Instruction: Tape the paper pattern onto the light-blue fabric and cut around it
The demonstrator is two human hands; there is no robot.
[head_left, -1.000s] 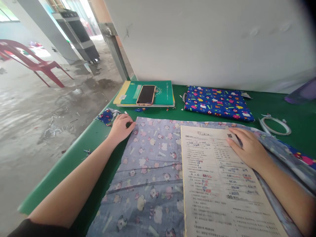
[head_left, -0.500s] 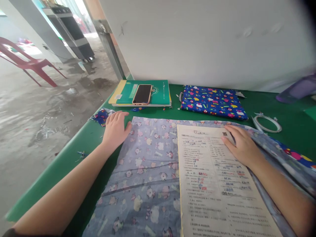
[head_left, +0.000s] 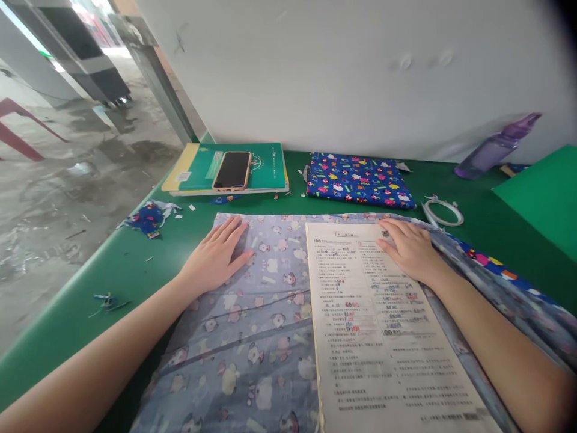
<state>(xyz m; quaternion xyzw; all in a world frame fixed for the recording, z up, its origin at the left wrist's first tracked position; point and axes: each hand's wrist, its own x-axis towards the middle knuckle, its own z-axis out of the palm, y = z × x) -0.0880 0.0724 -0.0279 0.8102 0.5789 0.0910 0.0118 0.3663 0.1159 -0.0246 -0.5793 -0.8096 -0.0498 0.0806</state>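
Beyond the far left corner: a wet-looking grey floor point(head_left: 40, 258), part of a red chair point(head_left: 18, 141), a dark upright appliance point(head_left: 85, 54). White panel point(head_left: 293, 72) stands along the back of the green desk point(head_left: 126, 258). Pale animal-print sheet point(head_left: 261, 361) spread over the near middle of the desk, creased across; a bright blue printed side shows along its right. On its right half lie the printed pages point(head_left: 351, 361), marked in blue and red.

Behind, left to right: green-covered books point(head_left: 270, 162); flat blue patterned packet point(head_left: 358, 179).

Left hand point(head_left: 219, 252) palm down on the sheet's upper left corner, fingers slightly spread. Right hand point(head_left: 408, 246) at the pages' upper right corner, thumb apart from forefinger, clamped on nothing visible. Step in hand, as judged: flattening the sheet and steadying the pages. Next move seems to call for even pressure, so neither slides.

Smaller: purple bottle point(head_left: 489, 150) by the panel, phone point(head_left: 232, 170) on the books, whitish ring point(head_left: 444, 224), scraps point(head_left: 150, 220) at left.
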